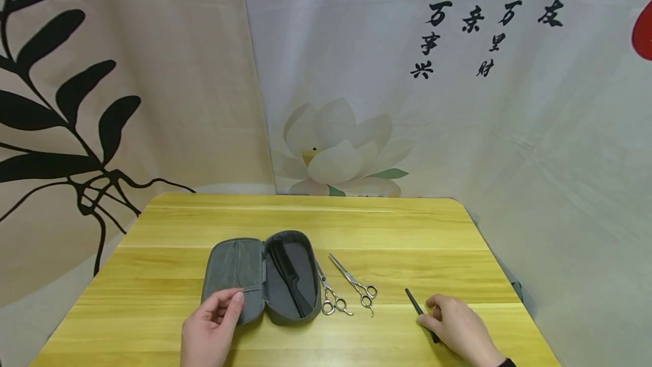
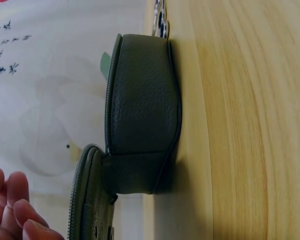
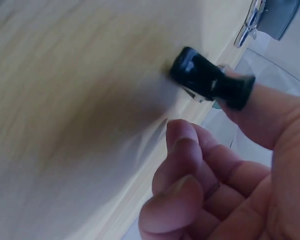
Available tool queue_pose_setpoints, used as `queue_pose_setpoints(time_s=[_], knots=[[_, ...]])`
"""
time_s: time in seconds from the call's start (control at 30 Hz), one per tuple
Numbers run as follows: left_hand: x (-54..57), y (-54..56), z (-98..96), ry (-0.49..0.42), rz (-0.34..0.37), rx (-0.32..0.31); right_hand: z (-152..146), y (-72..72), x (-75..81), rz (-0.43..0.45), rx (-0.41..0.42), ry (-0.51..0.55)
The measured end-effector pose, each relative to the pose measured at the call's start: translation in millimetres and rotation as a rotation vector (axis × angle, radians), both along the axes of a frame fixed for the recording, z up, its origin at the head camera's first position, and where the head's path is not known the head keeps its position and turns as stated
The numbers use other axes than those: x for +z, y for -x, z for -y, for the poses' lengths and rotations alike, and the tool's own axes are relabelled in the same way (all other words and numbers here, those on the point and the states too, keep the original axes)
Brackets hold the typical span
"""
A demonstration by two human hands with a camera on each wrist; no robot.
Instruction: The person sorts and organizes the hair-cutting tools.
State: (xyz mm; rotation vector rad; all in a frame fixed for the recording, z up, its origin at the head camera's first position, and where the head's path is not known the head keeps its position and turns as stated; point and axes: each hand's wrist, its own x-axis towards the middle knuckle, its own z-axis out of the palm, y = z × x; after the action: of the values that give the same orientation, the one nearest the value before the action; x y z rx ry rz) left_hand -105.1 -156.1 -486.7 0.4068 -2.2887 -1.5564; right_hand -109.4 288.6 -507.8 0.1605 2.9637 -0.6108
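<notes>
A grey zip case lies unfolded on the table; a black comb sits in its deep half. My left hand is at the near end of its shallow mesh-lined lid. In the left wrist view, its loosely bent fingers appear apart from the lid, with nothing seen between them. At the right, a slim black tool slants beneath the thumb of my right hand. In the right wrist view, the tool covers the thumb tip, and the bent fingers stand apart from it.
Two silver hairdressing scissors lie right of the case: one pair against its side, the other pair farther right. The yellow wood table ends at a printed cloth backdrop.
</notes>
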Motion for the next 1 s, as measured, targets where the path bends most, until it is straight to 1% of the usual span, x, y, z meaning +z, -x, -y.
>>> queue_pose_setpoints(time_s=[0.2,0.37,0.57,0.83,1.0], knots=[[-2.2,1.3,0.6,-0.01,0.019,-0.016,7,-0.8,-1.3,-0.003,0.002,-0.006],[-2.7,1.9,1.3,-0.011,0.01,-0.029,10,0.1,-3.3,-0.004,0.012,-0.015],[-0.3,1.7,0.3,-0.033,0.025,-0.044,13,0.7,-2.9,0.003,0.018,-0.013],[3.6,1.6,1.4,-0.032,0.053,-0.042,14,0.8,-2.9,-0.021,0.02,-0.013],[4.4,1.1,2.6,-0.04,0.072,-0.039,14,0.9,-5.3,-0.018,0.021,-0.016]])
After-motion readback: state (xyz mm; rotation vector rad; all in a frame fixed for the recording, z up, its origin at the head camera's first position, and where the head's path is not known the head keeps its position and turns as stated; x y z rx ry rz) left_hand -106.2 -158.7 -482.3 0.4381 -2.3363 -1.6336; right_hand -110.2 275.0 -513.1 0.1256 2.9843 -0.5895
